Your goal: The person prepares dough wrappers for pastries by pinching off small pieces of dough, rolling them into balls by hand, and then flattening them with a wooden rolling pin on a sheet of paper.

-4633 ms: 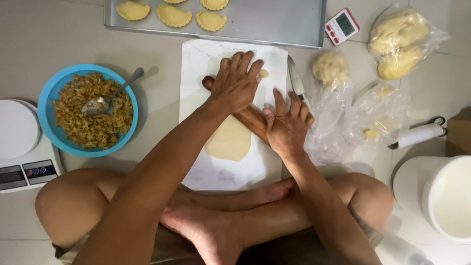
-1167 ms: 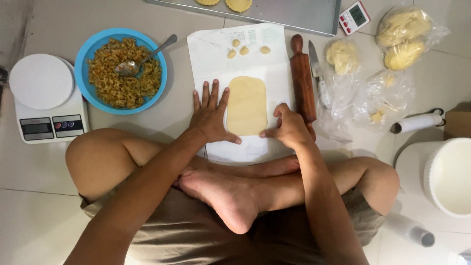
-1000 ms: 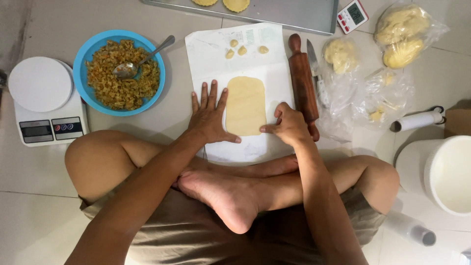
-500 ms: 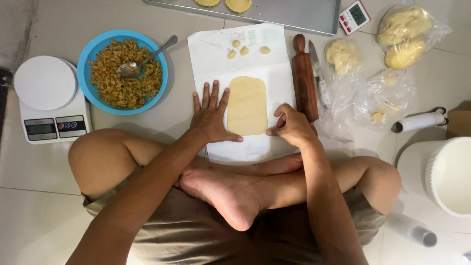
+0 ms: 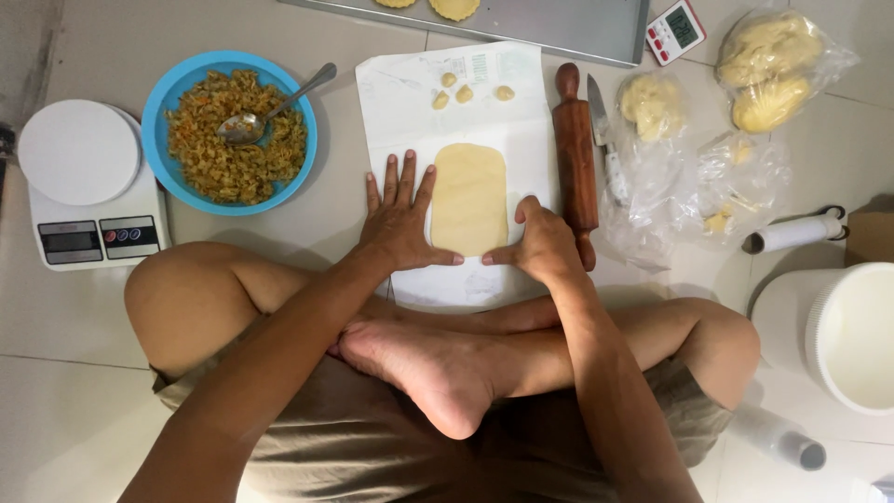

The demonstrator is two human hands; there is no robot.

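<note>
A flat oblong sheet of pale dough (image 5: 468,196) lies on a white paper sheet (image 5: 410,102) on the tiled floor. My left hand (image 5: 400,219) rests flat on the paper at the dough's left edge, fingers spread, thumb at the dough's near end. My right hand (image 5: 540,244) is curled at the dough's near right corner, its fingertips touching that edge. A wooden rolling pin (image 5: 575,154) lies just right of the dough, beside my right hand. Three small dough bits (image 5: 464,92) sit on the far part of the paper.
A blue bowl of chopped filling (image 5: 233,140) with a spoon (image 5: 275,104) and a white kitchen scale (image 5: 88,186) stand left. A metal tray (image 5: 559,19), timer (image 5: 677,30), knife (image 5: 605,140), bagged dough (image 5: 764,70), a white roll (image 5: 796,233) and white tub (image 5: 852,335) lie far and right.
The rolling pin, earlier under both hands on the dough, now lies to the right. The dough is longer and flatter. Both hands have settled at its near end, barely shifting in the last second.
</note>
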